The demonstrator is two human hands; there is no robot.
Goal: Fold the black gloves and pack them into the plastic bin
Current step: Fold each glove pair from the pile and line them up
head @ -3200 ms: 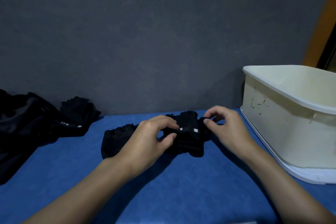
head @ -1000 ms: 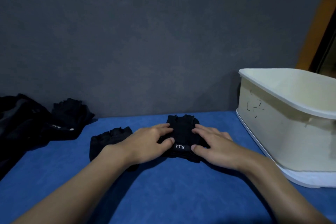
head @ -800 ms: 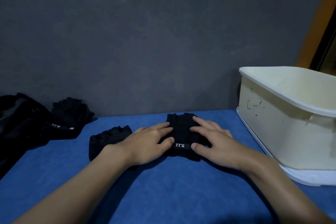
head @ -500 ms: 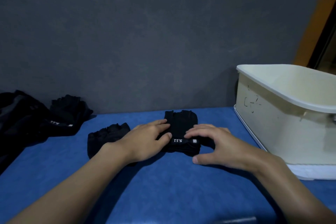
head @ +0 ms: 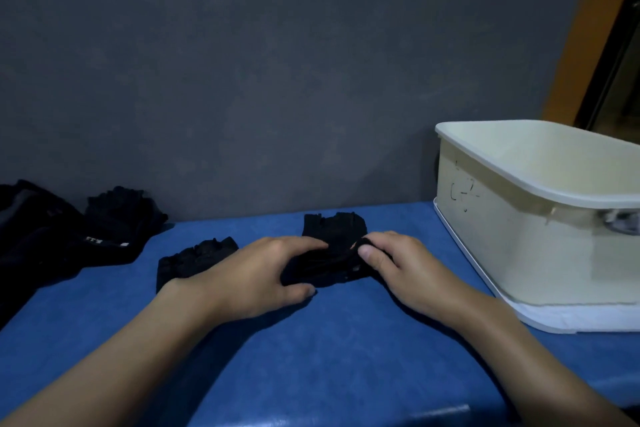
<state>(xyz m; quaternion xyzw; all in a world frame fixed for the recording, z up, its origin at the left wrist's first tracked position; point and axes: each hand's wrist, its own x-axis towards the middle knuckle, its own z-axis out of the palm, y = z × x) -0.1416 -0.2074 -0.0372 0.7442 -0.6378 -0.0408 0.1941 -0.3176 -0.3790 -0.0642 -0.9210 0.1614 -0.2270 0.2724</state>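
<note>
Glove (head: 334, 255), black, fingerless, item in work: on blue table (head: 311, 357), just left of plastic bin (head: 512, 236), apart from its wall. Long axis runs parallel to bin's left wall, finger end far, cuff end near (cuff end bunched up, mid-fold by the look). Right hand (head: 405, 270), btwn glove and bin: thumb and forefinger pinch glove's bin-side edge, other fingers curled. Left hand (head: 256, 274), on side away from bin: fingers near straight, laid over glove, pressing; thumb on table at near edge, holding nothing. Fold prob. goes cuff over finger end, i.e. away from both hands. Right hand nearer bin, so likelier carrier. Second glove (head: 197, 260) further left of bin, flat; glove pile (head: 114, 229) furthest left.
</note>
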